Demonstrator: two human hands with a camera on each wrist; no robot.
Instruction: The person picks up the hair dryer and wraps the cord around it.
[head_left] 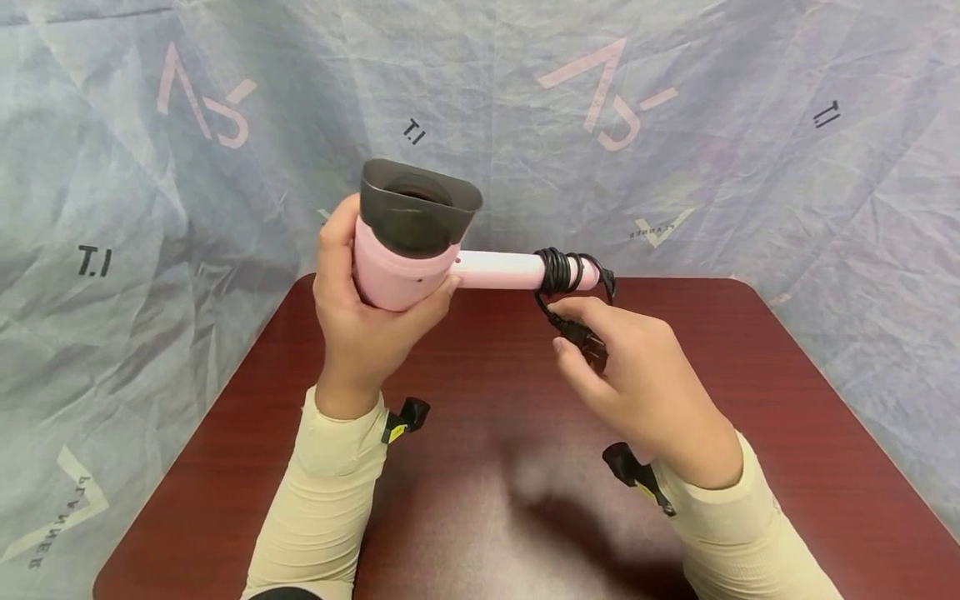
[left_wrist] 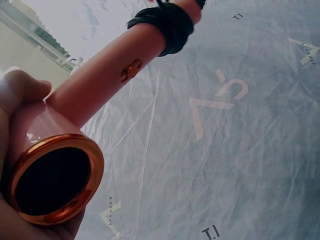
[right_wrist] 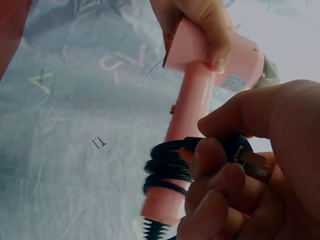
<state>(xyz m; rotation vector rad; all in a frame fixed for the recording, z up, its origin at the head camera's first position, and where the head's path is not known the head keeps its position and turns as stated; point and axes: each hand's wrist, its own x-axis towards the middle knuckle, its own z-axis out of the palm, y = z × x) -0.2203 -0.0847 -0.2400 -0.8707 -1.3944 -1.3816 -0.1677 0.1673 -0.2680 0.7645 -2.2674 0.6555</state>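
Observation:
A pink hair dryer (head_left: 498, 271) is held above the table, its dark nozzle (head_left: 420, 225) facing up and its handle pointing right. My left hand (head_left: 367, 325) grips it round the barrel, thumb near the handle's base. In the left wrist view a copper-coloured ring (left_wrist: 95, 160) rims the barrel's other end, and a copper switch (left_wrist: 131, 70) sits on the handle. A black cord (head_left: 557, 271) is wound several times round the handle's end. My right hand (head_left: 645, 375) pinches the plug (right_wrist: 232, 147) between thumb and fingers; its metal prongs (right_wrist: 255, 162) stick out toward the palm.
A dark red wooden table (head_left: 480, 467) lies below both hands. Grey printed fabric (head_left: 495, 108) hangs behind and on both sides. Small black wrist cameras are strapped at the left sleeve (head_left: 322, 500) and the right sleeve (head_left: 750, 533).

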